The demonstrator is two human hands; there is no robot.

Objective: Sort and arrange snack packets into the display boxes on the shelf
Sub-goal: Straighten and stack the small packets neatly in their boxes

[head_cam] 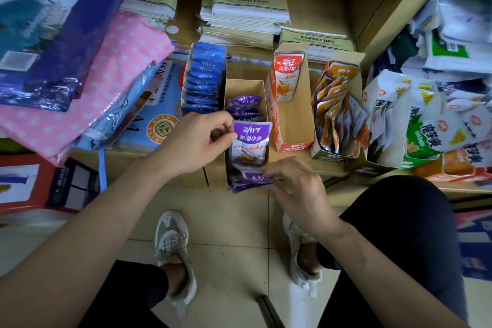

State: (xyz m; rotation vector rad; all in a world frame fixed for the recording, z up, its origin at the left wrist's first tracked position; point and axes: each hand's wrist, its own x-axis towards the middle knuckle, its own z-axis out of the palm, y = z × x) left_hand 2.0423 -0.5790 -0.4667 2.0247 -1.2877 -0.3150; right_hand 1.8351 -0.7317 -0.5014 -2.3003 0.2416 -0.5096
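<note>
Head view: person crouches in front of a low wooden shelf, looking down at both hands.

Left hand pinches the top left corner of one purple packet between thumb and fingers. Packet stands upright, face toward the camera, at the near end of the purple box.

Right hand is closed on a loose bunch of purple packets, held low just in front of the shelf edge, below the upright one. Fingers curl over the right side of the bunch.

More purple packets stand in a row inside the same box, behind the upright packet. Far part of that box is bare cardboard.

Left of it, touching: blue box, full of blue packets in a tight upright row.

Right of the purple box: orange box, holding a single orange-red packet propped at the far end, rest of the floor bare.

Further right: a box of yellow-orange packets, packed but untidy, several tilted and some showing silver backs.

Right end of the shelf: pile of larger white and green snack bags, leaning on one another.

Far back of the shelf: stacks of paper pads. Left side: pink dotted fabric pack under a blue plastic-wrapped pack.

Near: tiled floor, two grey sneakers, dark trousers over the knees.
</note>
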